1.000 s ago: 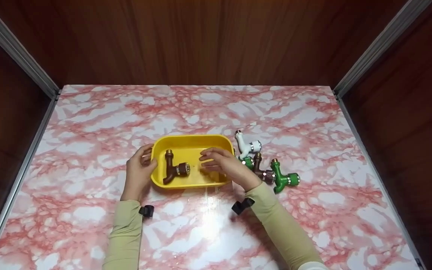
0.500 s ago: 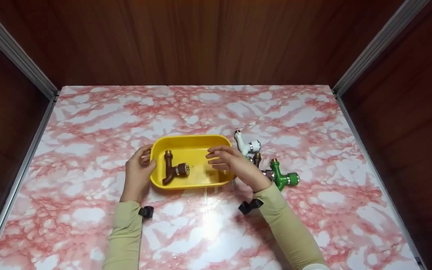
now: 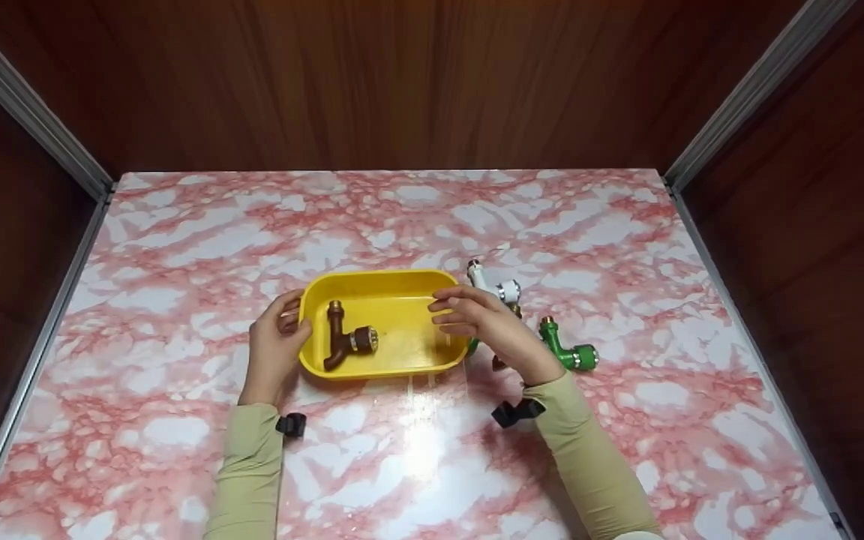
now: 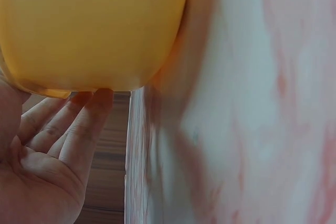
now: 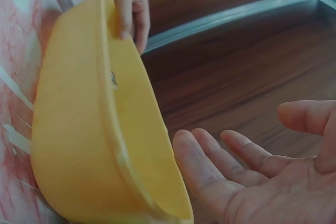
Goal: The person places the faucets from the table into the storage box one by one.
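Observation:
A yellow plastic tub (image 3: 402, 315) stands on the marbled table. Inside it, toward the left, lies a brown tap (image 3: 340, 343) with a round handle. My left hand (image 3: 276, 341) holds the tub's left end, thumb at the rim and fingers against the outer wall (image 4: 94, 35). Above the right end hovers my right hand (image 3: 498, 328), its fingers loosely extended and nothing in them. The right wrist view shows that palm (image 5: 268, 187) beside the tub's rim.
Right of the tub lie a white tap (image 3: 508, 290) and a green tap (image 3: 586, 357). A brown tap (image 3: 499, 364) and another green piece (image 3: 472, 346) are mostly hidden by the right hand. Dark wood panels (image 3: 402, 82) enclose the table's back and sides.
My right hand has drawn rightward from over the tub's middle to its right rim, now covering more of the taps there. The left hand and the tub stay almost in place.

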Demonstrator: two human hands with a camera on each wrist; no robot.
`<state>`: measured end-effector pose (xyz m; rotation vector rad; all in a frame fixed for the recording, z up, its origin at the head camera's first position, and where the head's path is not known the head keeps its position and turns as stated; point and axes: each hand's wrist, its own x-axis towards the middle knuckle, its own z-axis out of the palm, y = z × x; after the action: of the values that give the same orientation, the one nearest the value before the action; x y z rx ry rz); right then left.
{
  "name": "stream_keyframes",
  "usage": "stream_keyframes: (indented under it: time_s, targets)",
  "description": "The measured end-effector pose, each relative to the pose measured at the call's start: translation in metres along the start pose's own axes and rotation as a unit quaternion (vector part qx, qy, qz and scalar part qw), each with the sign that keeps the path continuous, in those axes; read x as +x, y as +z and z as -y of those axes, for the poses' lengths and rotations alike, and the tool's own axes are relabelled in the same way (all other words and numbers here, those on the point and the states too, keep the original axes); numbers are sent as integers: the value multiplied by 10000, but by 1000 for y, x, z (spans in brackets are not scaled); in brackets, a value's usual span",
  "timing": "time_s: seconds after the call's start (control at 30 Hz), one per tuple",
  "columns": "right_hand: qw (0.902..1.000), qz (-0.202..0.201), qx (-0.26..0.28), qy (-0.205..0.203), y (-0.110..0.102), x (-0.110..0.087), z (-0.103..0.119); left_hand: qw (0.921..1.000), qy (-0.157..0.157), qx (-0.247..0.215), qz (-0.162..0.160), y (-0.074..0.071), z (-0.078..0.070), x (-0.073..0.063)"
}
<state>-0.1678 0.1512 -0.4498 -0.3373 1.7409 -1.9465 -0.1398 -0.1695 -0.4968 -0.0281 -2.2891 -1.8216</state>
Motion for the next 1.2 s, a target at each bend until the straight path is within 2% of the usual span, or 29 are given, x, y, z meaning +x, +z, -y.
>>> stream_keyframes:
  time_s: [0.57, 0.87, 1.2]
  targets:
    - [9996, -241, 135, -77, -23, -18, 7, 9999, -72, 129, 19, 1, -2, 1]
    - [9989, -394, 197, -176, -34, -27, 7, 9997, -121, 198, -73, 2, 31, 8]
    - [9960, -790, 333, -251, -49, -36, 4, 9996, -170, 195, -130, 2, 35, 8]
